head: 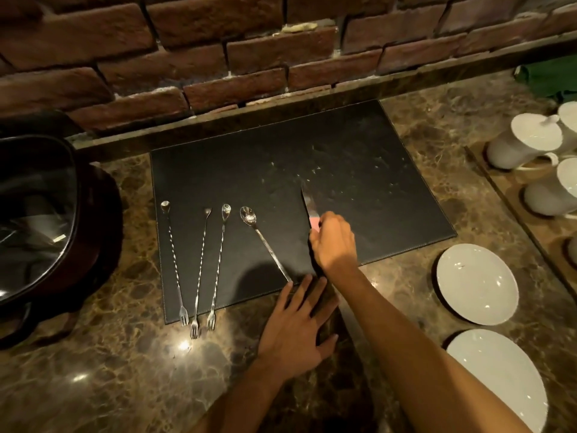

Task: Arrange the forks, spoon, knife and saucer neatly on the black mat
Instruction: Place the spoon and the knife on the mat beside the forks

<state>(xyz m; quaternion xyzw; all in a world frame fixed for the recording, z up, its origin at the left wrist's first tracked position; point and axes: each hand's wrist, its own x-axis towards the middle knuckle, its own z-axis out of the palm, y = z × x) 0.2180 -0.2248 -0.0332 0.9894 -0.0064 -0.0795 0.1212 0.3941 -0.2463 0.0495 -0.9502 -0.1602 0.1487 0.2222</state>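
Observation:
A black mat lies on the marble counter. Three long twisted-handle forks lie side by side on its left part, tines toward me. A long spoon lies slanted to their right, bowl away from me. My right hand rests on a knife whose blade points away, fingers pressing it onto the mat. My left hand lies flat at the mat's near edge, fingertips by the spoon's handle end. A white saucer sits off the mat to the right.
A second white saucer lies nearer me on the right. White lidded pots stand on a wooden tray at the far right. A dark glass-lidded pot sits left. A brick wall backs the counter.

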